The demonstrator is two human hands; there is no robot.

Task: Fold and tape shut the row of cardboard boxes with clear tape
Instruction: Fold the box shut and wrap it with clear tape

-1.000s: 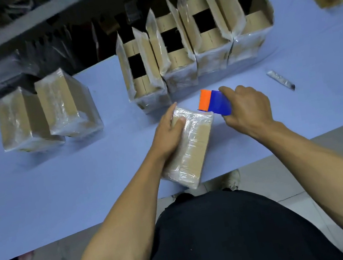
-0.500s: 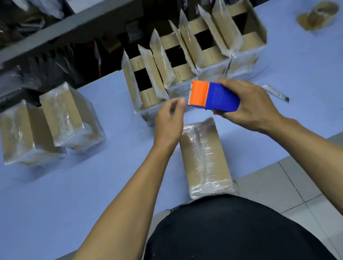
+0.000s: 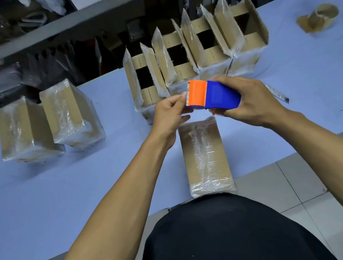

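Right now the right hand [image 3: 249, 99] grips the tape dispenser [image 3: 212, 96] above the desk [image 3: 85, 188], while the left hand [image 3: 169, 114] pinches at its orange end. Below them, a taped box [image 3: 205, 158] lies at the near edge; four open boxes [image 3: 196, 51] line the far edge.

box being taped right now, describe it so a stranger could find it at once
On the pale blue table, look at the near edge in front of the person. The box being taped lies flat and alone there, below both hands. The four boxes in the far row stand with flaps up, and the two at left stand upright.
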